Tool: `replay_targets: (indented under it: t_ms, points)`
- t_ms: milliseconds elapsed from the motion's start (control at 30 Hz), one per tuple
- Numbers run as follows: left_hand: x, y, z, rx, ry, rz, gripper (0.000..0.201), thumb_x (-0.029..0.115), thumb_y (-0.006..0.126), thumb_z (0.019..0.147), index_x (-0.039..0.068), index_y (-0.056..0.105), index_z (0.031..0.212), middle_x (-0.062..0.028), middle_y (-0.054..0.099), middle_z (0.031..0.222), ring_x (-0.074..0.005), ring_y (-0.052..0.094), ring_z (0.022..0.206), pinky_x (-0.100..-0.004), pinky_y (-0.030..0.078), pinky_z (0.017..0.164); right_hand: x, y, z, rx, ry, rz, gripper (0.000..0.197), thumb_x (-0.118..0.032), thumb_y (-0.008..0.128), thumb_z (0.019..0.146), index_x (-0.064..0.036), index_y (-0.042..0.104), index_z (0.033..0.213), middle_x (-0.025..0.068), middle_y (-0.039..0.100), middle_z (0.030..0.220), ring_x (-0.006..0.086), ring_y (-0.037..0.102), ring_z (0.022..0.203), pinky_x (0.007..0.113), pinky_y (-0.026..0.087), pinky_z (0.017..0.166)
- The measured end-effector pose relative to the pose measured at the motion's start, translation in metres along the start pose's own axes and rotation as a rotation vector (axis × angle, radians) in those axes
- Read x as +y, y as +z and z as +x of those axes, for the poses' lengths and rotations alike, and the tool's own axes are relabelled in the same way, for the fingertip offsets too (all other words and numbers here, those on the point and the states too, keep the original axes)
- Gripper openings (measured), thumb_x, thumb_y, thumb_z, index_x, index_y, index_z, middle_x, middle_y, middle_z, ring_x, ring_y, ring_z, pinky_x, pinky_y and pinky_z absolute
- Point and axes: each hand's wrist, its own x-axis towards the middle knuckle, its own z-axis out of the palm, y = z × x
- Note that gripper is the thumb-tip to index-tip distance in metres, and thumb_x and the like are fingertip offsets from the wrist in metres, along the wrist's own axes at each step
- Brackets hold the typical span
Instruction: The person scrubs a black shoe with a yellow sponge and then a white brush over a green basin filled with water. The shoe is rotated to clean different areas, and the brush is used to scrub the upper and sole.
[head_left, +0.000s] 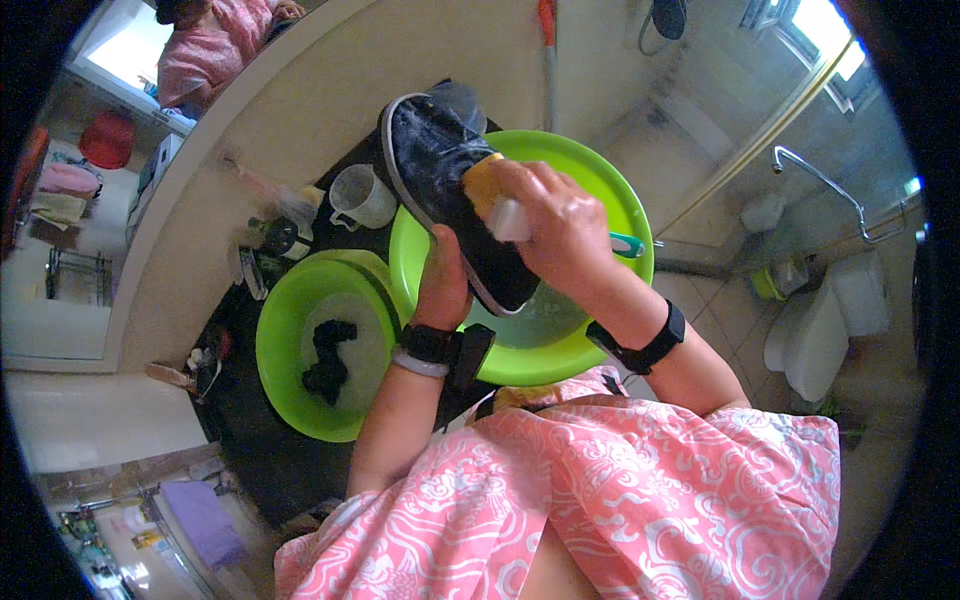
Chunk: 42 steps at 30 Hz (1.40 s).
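A black shoe with a white sole edge (425, 165) is held tilted over a large green basin (615, 185) with water in it. My left hand (442, 285) grips the shoe's near side, fingers partly hidden behind it. My right hand (560, 220) is closed around a small yellow and white block (483, 180) and presses it on the shoe's upper; its exact kind is not clear. Whitish smears mark the shoe. Beside my right wrist, a green and white handle (627, 245) sticks out at the basin's rim.
To the left stands a second green basin (290, 400) with cloudy water and a dark wet cloth (328, 360). Behind it are a clear plastic mug (362, 198) and a dark bottle (282, 238) on the black counter. A mirror rises at left; a toilet (815, 340) stands right.
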Motion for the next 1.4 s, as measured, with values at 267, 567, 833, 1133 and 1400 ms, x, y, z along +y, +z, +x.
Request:
replay_targets:
  t_ms: [267, 567, 833, 1133, 1400]
  points:
    - [0.009, 0.004, -0.003, -0.028, -0.034, -0.257, 0.084, 0.071, 0.023, 0.092, 0.004, 0.042, 0.138, -0.0072, 0.052, 0.132, -0.0203, 0.052, 0.121, -0.0361, 0.039, 0.105, -0.003, -0.004, -0.013, -0.133, -0.06, 0.195, 0.061, -0.006, 0.072, 0.064, -0.0107, 0.056, 0.123, 0.0148, 0.059, 0.117, 0.0374, 0.061, 0.102, 0.042, 0.051, 0.085]
    - [-0.008, -0.008, 0.003, -0.002, -0.045, 0.147, 0.075, 0.061, 0.034, 0.098, -0.002, 0.041, 0.138, -0.0117, 0.051, 0.134, -0.0241, 0.047, 0.124, -0.0348, 0.035, 0.106, 0.01, 0.025, -0.025, -0.154, 0.044, 0.112, 0.061, -0.006, 0.067, 0.07, -0.0229, 0.054, 0.127, 0.0175, 0.053, 0.127, 0.0373, 0.066, 0.095, 0.044, 0.056, 0.077]
    - [0.0, 0.012, 0.002, 0.044, 0.009, 0.095, 0.072, 0.061, 0.028, 0.099, 0.001, 0.04, 0.138, -0.0121, 0.054, 0.13, -0.0221, 0.053, 0.116, -0.034, 0.043, 0.098, 0.008, 0.012, -0.014, -0.049, -0.118, 0.036, 0.063, -0.007, 0.072, 0.065, -0.0189, 0.058, 0.125, 0.0151, 0.056, 0.125, 0.0359, 0.062, 0.102, 0.043, 0.053, 0.085]
    - [0.009, 0.018, -0.007, 0.004, -0.08, -0.277, 0.074, 0.066, 0.026, 0.095, 0.008, 0.043, 0.137, -0.008, 0.055, 0.131, -0.0213, 0.056, 0.117, -0.0358, 0.045, 0.1, 0.036, 0.012, -0.017, -0.254, -0.027, 0.594, 0.077, -0.032, 0.082, 0.068, -0.0093, 0.048, 0.133, 0.017, 0.06, 0.12, 0.0359, 0.057, 0.113, 0.042, 0.046, 0.095]
    - [0.006, 0.023, 0.001, -0.01, 0.025, 0.056, 0.069, 0.061, 0.027, 0.099, 0.006, 0.043, 0.137, -0.0071, 0.053, 0.131, -0.0197, 0.054, 0.117, -0.0339, 0.042, 0.101, 0.04, 0.017, 0.003, -0.243, 0.08, 0.516, 0.076, -0.04, 0.081, 0.068, -0.0137, 0.05, 0.132, 0.0182, 0.064, 0.115, 0.0371, 0.061, 0.107, 0.044, 0.048, 0.091]
